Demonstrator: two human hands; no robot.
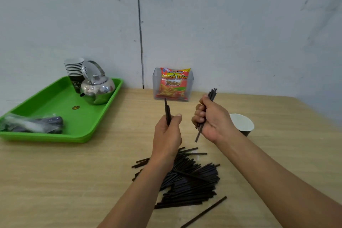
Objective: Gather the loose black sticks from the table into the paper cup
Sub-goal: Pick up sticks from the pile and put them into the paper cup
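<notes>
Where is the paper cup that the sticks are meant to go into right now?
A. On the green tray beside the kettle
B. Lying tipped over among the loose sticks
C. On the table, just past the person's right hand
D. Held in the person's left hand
C: the paper cup stands upright on the table, right behind the right hand, which grips a bundle of black sticks.
</notes>
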